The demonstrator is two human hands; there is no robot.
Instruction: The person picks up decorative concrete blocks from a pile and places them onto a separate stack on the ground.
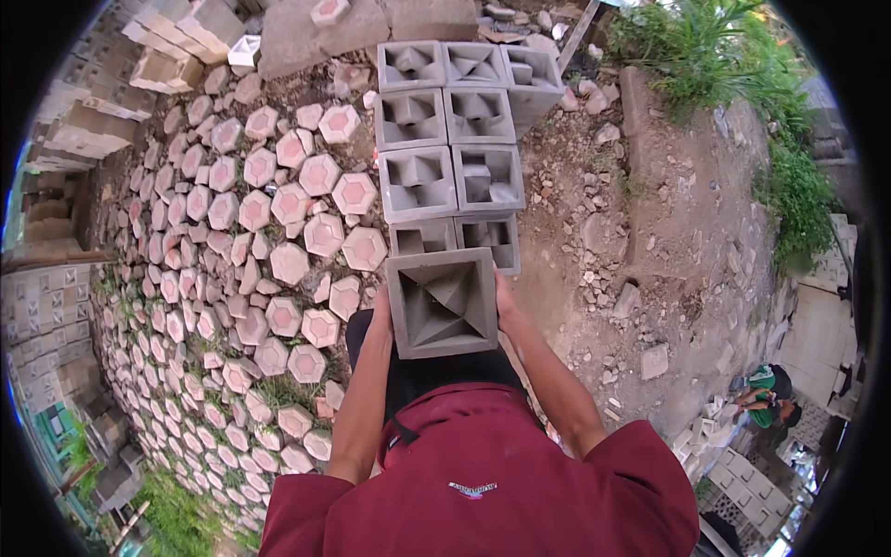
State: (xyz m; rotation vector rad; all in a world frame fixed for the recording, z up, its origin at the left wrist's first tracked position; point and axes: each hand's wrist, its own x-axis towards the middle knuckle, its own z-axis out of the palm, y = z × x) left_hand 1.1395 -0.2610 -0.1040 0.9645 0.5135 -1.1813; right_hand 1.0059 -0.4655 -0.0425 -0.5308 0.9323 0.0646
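A square grey concrete block (444, 303), with slanted triangular faces sunk inside its frame, is held in front of my body. My left hand (382, 311) grips its left side and my right hand (504, 299) its right side; most of the fingers are hidden behind the block. Just beyond it stands a stack of similar hollow concrete blocks (418, 181) in two columns, with an extra block (534, 79) at the far right. The held block overlaps the nearest row of the stack in view.
Hexagonal pavers (324, 235) with pinkish centres cover the ground on the left. Rubble (603, 237) and a dirt slope lie to the right, with green plants (696, 51) beyond. More blocks (88, 130) are piled far left. Another person (768, 395) crouches at the lower right.
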